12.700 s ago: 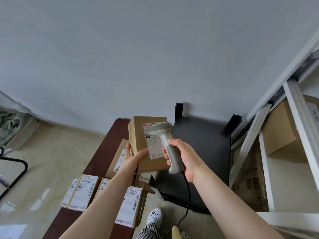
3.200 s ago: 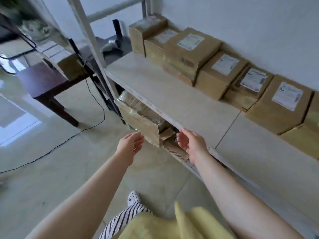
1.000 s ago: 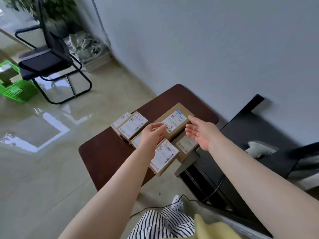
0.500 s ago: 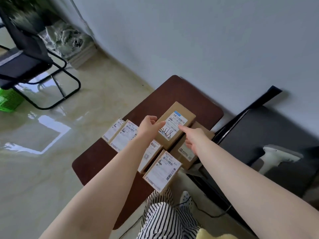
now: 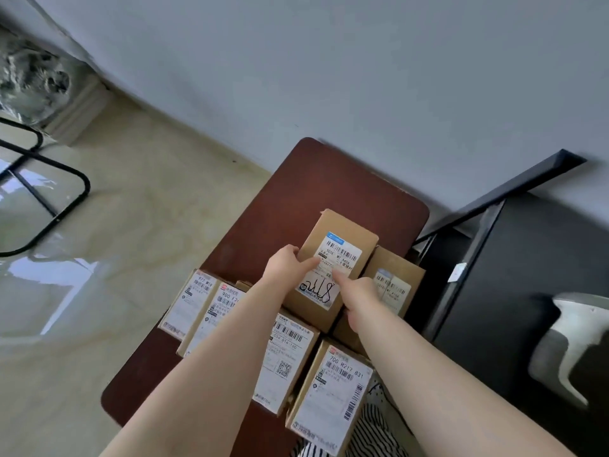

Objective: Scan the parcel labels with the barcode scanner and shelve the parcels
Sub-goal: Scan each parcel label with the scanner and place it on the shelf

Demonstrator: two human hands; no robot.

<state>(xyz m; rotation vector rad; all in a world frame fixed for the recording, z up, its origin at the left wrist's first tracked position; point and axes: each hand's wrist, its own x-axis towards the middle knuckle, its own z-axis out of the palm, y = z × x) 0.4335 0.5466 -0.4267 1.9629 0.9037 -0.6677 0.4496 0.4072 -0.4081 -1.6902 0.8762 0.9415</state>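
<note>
Step in hand: lifting the next parcel (image 5: 333,270) off the stack for scanning, by the look of it.
Parcel: top box with handwritten label, lying on other boxes on the brown worktop (image 5: 329,179).
Left hand (image 5: 286,263): curled round the parcel's left edge, thumb on the label.
Right hand (image 5: 357,293): on the parcel's near right corner; fingers hidden, grip cannot be told.
Scanner (image 5: 575,334): lying unheld on the black stand (image 5: 514,258) to the right, well apart from both hands.
Done: nothing shelved within view; shelf not visible.
Left: this parcel plus five others (image 5: 333,394) awaiting scan and shelving.
Around: chair frame (image 5: 49,199) on glossy floor, grey wall behind.
In the way: neighbouring boxes packed close; scanner needs a free hand.
</note>
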